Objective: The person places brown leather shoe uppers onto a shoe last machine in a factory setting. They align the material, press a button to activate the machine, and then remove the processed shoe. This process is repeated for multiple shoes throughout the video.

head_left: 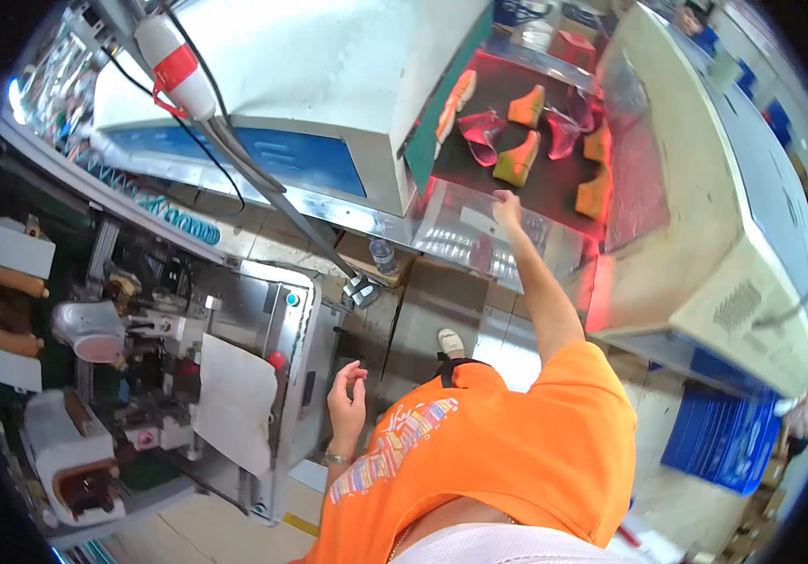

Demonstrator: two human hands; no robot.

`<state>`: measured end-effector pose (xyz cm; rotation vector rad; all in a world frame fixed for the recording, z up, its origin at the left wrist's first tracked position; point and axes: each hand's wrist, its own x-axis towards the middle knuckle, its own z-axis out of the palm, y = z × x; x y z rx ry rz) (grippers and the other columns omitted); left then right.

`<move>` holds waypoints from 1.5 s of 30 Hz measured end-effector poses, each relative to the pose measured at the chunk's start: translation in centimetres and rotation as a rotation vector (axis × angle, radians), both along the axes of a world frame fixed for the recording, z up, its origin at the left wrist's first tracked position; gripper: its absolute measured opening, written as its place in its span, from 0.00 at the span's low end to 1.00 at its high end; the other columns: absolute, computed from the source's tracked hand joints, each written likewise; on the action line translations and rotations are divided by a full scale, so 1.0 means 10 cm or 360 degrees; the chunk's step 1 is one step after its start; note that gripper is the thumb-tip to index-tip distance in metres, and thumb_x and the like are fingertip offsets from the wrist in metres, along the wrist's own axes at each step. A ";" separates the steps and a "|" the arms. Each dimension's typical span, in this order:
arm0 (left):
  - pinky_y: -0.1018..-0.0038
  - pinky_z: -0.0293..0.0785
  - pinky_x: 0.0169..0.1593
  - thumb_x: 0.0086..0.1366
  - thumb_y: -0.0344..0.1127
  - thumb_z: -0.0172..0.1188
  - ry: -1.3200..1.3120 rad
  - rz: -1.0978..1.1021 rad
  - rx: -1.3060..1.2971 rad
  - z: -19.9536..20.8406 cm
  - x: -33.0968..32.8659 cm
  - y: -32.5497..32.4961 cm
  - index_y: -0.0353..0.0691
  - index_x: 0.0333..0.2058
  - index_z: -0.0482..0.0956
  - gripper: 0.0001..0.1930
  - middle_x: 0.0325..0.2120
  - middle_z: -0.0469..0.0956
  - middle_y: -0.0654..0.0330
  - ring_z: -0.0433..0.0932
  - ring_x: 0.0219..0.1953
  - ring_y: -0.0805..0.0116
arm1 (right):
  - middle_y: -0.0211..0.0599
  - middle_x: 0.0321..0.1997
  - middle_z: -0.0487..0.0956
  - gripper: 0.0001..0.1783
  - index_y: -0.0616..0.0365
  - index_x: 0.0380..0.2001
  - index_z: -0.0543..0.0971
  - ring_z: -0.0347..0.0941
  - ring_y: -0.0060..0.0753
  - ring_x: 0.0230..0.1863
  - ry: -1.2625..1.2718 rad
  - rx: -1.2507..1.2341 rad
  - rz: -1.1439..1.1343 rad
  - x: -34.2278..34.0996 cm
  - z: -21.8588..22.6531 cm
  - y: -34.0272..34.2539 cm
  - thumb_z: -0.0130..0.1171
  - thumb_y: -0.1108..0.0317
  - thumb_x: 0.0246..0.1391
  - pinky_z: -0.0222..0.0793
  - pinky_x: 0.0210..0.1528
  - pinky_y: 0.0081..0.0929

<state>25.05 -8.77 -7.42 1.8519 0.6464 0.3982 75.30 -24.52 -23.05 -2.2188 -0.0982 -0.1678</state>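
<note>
Orange-and-yellow shoe-shaped piece (517,164) is lying on the dark flat belt (551,184). Right hand (506,203) is curled by the belt's near edge, can't tell if it's gripping; left hand (347,406) looks empty, loosely uncurled. Blue plastic crate (719,437) right of the belt, contents unclear.

I look steeply down through one head-worn fisheye, above and behind the left fingers (357,374), farther from the right fingers (502,195).

The shirt (526,437) is orange, colourfully printed; the bracelet (337,459) silvery.
</note>
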 end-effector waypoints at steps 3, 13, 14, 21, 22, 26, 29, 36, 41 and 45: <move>0.74 0.71 0.39 0.58 0.23 0.49 0.0133 -0.0077 0.0078 0.06 0.27 -0.15 0.36 0.46 0.70 0.15 0.34 0.77 0.56 0.76 0.34 0.67 | 0.48 0.49 0.70 0.17 0.55 0.40 0.77 0.70 0.44 0.47 0.0130 -0.0271 0.0181 0.46 0.23 0.27 0.58 0.70 0.41 0.65 0.51 0.30; 0.72 0.70 0.42 0.55 0.23 0.52 0.0217 -0.0202 0.0537 0.38 0.90 -0.20 0.37 0.42 0.73 0.14 0.38 0.74 0.54 0.74 0.40 0.60 | 0.52 0.64 0.54 0.36 0.58 0.58 0.59 0.50 0.50 0.64 -0.0025 -0.0736 0.0556 1.96 -0.22 0.45 0.57 0.61 0.45 0.52 0.63 0.40; 0.73 0.68 0.45 0.55 0.24 0.53 0.0177 -0.0221 0.0511 0.43 0.96 -0.14 0.37 0.42 0.73 0.14 0.39 0.74 0.55 0.73 0.42 0.62 | 0.52 0.63 0.56 0.36 0.64 0.57 0.59 0.51 0.49 0.64 -0.0321 -0.0573 0.0497 2.05 -0.22 0.37 0.56 0.63 0.44 0.53 0.62 0.38; 0.77 0.66 0.50 0.60 0.23 0.49 -0.0269 -0.0053 -0.0731 0.64 1.39 -0.13 0.34 0.46 0.70 0.15 0.41 0.74 0.59 0.71 0.45 0.74 | 0.42 0.33 0.78 0.15 0.55 0.38 0.78 0.74 0.46 0.35 -0.0783 -0.0437 0.0521 1.17 2.14 0.21 0.53 0.69 0.43 0.68 0.40 0.38; 0.76 0.66 0.51 0.61 0.24 0.48 -0.0305 -0.0135 -0.0922 0.72 1.48 -0.14 0.34 0.48 0.68 0.15 0.42 0.73 0.58 0.71 0.46 0.72 | 0.42 0.33 0.78 0.15 0.56 0.38 0.78 0.74 0.44 0.33 -0.0779 -0.0448 0.0609 0.92 2.44 0.14 0.52 0.70 0.43 0.68 0.38 0.36; 0.72 0.67 0.52 0.62 0.27 0.47 -0.0543 -0.0418 -0.1741 1.06 1.71 -0.16 0.35 0.53 0.63 0.19 0.45 0.72 0.57 0.71 0.48 0.69 | 0.36 0.41 0.78 0.18 0.59 0.42 0.76 0.72 0.26 0.30 -0.0691 -0.0306 0.0981 -0.14 3.30 0.08 0.50 0.78 0.44 0.67 0.36 0.22; 0.71 0.68 0.52 0.63 0.30 0.47 -0.0719 -0.0549 -0.2134 1.08 1.69 -0.06 0.35 0.55 0.60 0.22 0.46 0.71 0.55 0.71 0.48 0.68 | 0.31 0.46 0.76 0.20 0.61 0.43 0.76 0.66 0.15 0.31 -0.0500 0.0058 0.1193 -0.78 3.63 0.16 0.49 0.83 0.44 0.63 0.33 0.15; 0.62 0.61 0.59 0.66 0.43 0.43 -0.1354 -0.0172 -0.2859 1.55 0.98 0.56 0.31 0.54 0.59 0.24 0.51 0.67 0.51 0.65 0.54 0.58 | 0.42 0.45 0.76 0.19 0.63 0.41 0.77 0.72 0.27 0.39 -0.1123 0.0367 0.1671 -2.08 4.02 0.60 0.50 0.85 0.43 0.65 0.39 0.16; 0.60 0.57 0.60 0.67 0.48 0.39 -0.1711 -0.0328 -0.2723 1.93 0.34 1.00 0.32 0.53 0.62 0.25 0.52 0.67 0.51 0.62 0.58 0.59 | 0.50 0.42 0.77 0.11 0.61 0.29 0.81 0.71 0.55 0.49 -0.1248 0.1118 0.3214 -2.23 3.85 0.55 0.49 0.70 0.50 0.63 0.52 0.48; 0.63 0.58 0.59 0.66 0.47 0.42 -0.1563 -0.0482 -0.2062 2.32 -0.19 1.17 0.35 0.51 0.66 0.23 0.51 0.69 0.54 0.66 0.55 0.61 | 0.52 0.44 0.76 0.10 0.58 0.27 0.80 0.65 0.54 0.55 -0.0155 0.1026 0.3610 -2.24 3.57 0.89 0.54 0.64 0.50 0.51 0.58 0.55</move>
